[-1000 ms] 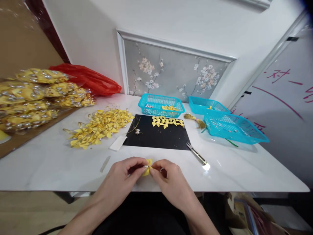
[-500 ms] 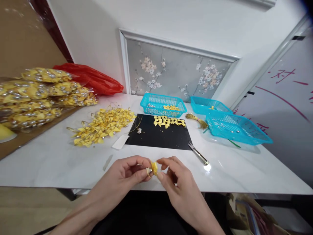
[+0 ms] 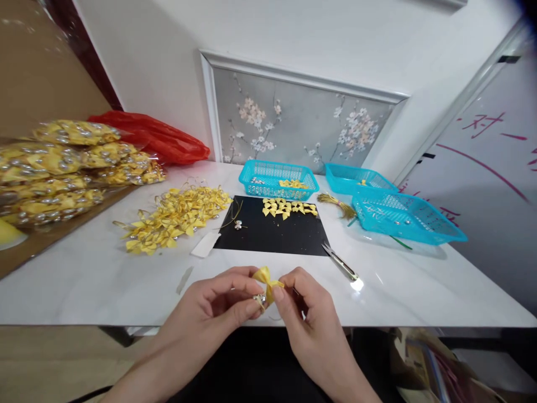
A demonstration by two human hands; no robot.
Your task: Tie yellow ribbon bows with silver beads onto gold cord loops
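Between my hands, just above the table's front edge, is a yellow ribbon bow (image 3: pixel 268 281). My left hand (image 3: pixel 224 302) pinches small silver bells (image 3: pixel 260 300) that sit against the bow's left side. My right hand (image 3: pixel 304 308) has its thumb and forefinger closed on the bow's right end. Beyond the hands lies a black mat (image 3: pixel 268 238), with rows of yellow bows (image 3: pixel 287 209) along its far side. Small silver bells (image 3: pixel 238 224) and a thin gold cord (image 3: pixel 235 211) rest at the mat's left. Thread snips (image 3: pixel 340 263) lie at its right corner.
A heap of finished-looking yellow bows (image 3: pixel 176 215) lies left of the mat. Bagged bows (image 3: pixel 54 168) are stacked farther left by a red plastic bag (image 3: pixel 155 137). Blue baskets (image 3: pixel 279 170) stand at the back and right, near a bundle of gold cords (image 3: pixel 337 205).
The bow has turned so that its loops show more openly. My right hand has shifted its pinch to the bow's right end. My left hand still holds the bells.
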